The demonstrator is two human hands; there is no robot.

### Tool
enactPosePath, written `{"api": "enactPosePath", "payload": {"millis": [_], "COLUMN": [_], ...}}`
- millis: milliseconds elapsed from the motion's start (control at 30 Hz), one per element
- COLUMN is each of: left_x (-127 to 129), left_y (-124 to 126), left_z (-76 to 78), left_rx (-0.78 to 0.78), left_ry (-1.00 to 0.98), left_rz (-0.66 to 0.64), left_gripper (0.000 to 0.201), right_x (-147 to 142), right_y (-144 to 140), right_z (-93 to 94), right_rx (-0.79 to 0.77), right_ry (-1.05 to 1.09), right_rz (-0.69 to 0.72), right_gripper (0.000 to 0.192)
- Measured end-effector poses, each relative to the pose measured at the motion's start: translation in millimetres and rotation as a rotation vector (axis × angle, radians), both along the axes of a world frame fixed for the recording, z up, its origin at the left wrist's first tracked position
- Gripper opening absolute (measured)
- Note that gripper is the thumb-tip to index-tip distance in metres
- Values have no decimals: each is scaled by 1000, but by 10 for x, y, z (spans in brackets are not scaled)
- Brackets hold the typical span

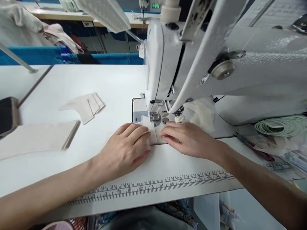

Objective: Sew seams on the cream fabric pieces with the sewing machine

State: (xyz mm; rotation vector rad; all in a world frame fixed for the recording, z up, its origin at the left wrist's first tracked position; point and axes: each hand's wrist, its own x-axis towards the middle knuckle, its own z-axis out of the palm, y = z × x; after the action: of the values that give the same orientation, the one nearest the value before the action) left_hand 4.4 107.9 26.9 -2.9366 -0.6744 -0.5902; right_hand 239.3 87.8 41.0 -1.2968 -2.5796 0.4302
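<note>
i see the left hand (126, 148) lying palm down on the counter (72, 83), its fingers (141, 131) stretched flat and pressing a small pale fabric piece (153, 134) against the surface; nothing is gripped, the fingers are released and spread. the right hand (187, 139) sits just beside it, fingers (168, 135) extended and resting on the right edge of the same fabric piece, likewise pressing rather than clasping. the fabric piece lies on the bed of the sewing machine (163, 64), directly in front of the presser foot (155, 116), its far edge reaching the foot; whether the needle is in the cloth i cannot tell. a printed ruler strip (155, 185) runs along the near edge of the counter, below both wrists. to the left, well apart from the hands, a small stack of cut fabric pieces (83, 105) lies on the counter, and a larger flat stack (35, 139) lies nearer the left edge. a coil of pale green tape (283, 126) rests at the right, beside the machine.
</note>
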Motion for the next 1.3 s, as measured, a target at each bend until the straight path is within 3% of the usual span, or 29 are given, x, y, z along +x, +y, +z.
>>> {"api": "enactPosePath", "payload": {"millis": [133, 267, 400, 600, 800, 1133, 1300], "left_x": [-5, 11, 25, 43, 48, 27, 19], "left_y": [-71, -64, -37, 20, 64, 102, 108], "left_z": [2, -67, -86, -60, -79, -33, -23], "left_rx": [-23, 37, 43, -67, -68, -126, -152], "left_ry": [3, 72, 21, -70, -95, -8, -10], "left_rz": [-55, -50, -34, 2, 27, -62, -69], "left_gripper": [13, 15, 14, 11, 8, 15, 17], "right_x": [12, 33, 43, 35, 0, 39, 40], "right_y": [-21, -55, -75, -85, -85, -84, -141], "right_z": [-84, -181, -237, -260, -265, -237, -168], "right_rx": [68, 190, 279, 303, 354, 335, 320], "right_ry": [75, 92, 77, 73, 64, 45, 12], "right_rz": [27, 71, 109, 139, 138, 133, 220], "right_gripper": [15, 18, 19, 19, 19, 24, 24]}}
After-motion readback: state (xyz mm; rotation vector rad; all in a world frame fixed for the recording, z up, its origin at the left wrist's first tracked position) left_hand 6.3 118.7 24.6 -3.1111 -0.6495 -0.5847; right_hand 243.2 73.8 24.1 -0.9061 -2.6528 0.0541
